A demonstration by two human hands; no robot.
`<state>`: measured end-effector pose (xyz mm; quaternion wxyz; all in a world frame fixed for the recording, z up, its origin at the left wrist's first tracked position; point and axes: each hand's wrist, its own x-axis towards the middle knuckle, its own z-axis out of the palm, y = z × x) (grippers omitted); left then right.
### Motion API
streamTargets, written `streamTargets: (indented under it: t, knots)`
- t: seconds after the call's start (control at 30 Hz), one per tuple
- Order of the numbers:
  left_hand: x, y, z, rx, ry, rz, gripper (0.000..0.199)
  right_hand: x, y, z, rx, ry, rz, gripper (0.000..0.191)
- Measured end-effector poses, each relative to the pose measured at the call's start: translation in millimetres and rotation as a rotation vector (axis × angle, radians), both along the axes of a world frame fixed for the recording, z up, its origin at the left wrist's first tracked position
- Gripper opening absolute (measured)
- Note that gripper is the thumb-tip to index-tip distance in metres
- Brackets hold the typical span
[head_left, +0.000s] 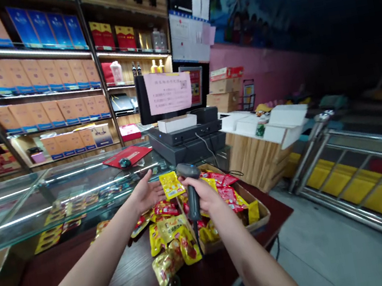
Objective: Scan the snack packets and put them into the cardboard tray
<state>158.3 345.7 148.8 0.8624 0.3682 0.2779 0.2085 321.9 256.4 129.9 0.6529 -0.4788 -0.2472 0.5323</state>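
My right hand (205,193) is wrapped around a dark handheld barcode scanner (193,201), its cord hanging down over the snack packets. To the left, my left hand (147,193) has its fingers stretched apart and nothing gripped. A small yellow snack packet (171,185) is between the left fingertips and the scanner head; what supports it I cannot tell. Below the hands, yellow and gold snack packets (172,232) lie heaped on the dark red table (126,277). Red and yellow packets (227,193) fill an open cardboard box (260,223) under and beside my right hand.
A glass display counter (83,181) runs along the left, with a mouse (125,163) on a red mat (137,153). Behind stand a monitor (143,104) and black cash drawer (187,146). A metal railing (366,171) is at right. Stocked shelves (38,51) line the back.
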Motion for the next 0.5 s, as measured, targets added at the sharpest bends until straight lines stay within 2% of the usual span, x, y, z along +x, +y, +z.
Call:
streamTargets:
  t: [0.1, 0.17, 0.23, 0.33, 0.5]
  knots:
    - [47.9, 6.0, 15.7, 0.037, 0.03, 0.002, 0.073, 37.8, -0.6, 19.4, 0.056, -0.044, -0.09, 0.025]
    - [72.2, 6.4, 17.9, 0.071, 0.114, 0.044, 0.074, 55.9, -5.0, 24.8, 0.087, -0.079, -0.181, 0.023]
    - [85.8, 5.6, 13.8, 0.086, 0.202, 0.07, 0.07, 66.3, -11.8, 23.1, 0.099, -0.084, -0.234, 0.023]
    - [84.5, 6.7, 1.4, 0.068, 0.249, 0.06, 0.062, 66.6, -21.7, 12.7, 0.1, -0.048, -0.219, 0.023]
    - [43.5, 12.5, -13.9, 0.033, 0.202, 0.084, 0.056, 34.3, -25.0, 0.5, 0.059, -0.027, -0.101, 0.023]
